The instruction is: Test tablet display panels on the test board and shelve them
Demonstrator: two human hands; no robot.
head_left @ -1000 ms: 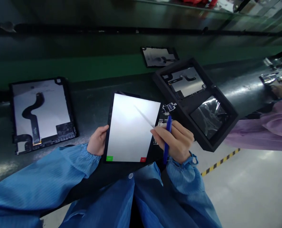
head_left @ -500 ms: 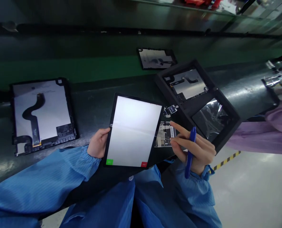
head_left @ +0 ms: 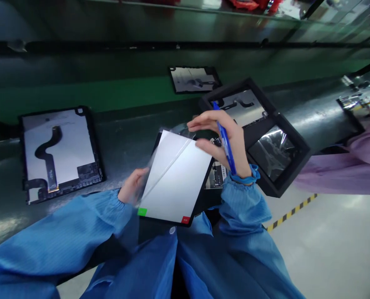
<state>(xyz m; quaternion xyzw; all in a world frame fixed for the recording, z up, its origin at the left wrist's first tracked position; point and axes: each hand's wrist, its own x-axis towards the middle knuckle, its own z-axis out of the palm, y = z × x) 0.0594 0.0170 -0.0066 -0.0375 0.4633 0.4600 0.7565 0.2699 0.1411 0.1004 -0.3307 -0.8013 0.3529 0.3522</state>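
Open-backed panel (head_left: pixel 75 141) with a black S-shaped flex cable (head_left: pixel 49 153) lay flat at left on the dark bench (head_left: pixel 125 128); a second panel (head_left: pixel 193 79) lay farther off on the green belt (head_left: pixel 79 93). At right, a black two-compartment tray (head_left: pixel 297 145), set askew, held a panel in its far compartment and a glossy sheet (head_left: pixel 272 149) in the near one. A co-worker's pink sleeve (head_left: pixel 344 174) showed at far right, near yellow-black floor tape (head_left: pixel 291 214)

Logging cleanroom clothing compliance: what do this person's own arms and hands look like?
Both arms wear bright blue, finely striped smock sleeves: left sleeve and right sleeve each end in a gathered elastic cuff. The left hand and right hand are bare, no gloves or rings visible.
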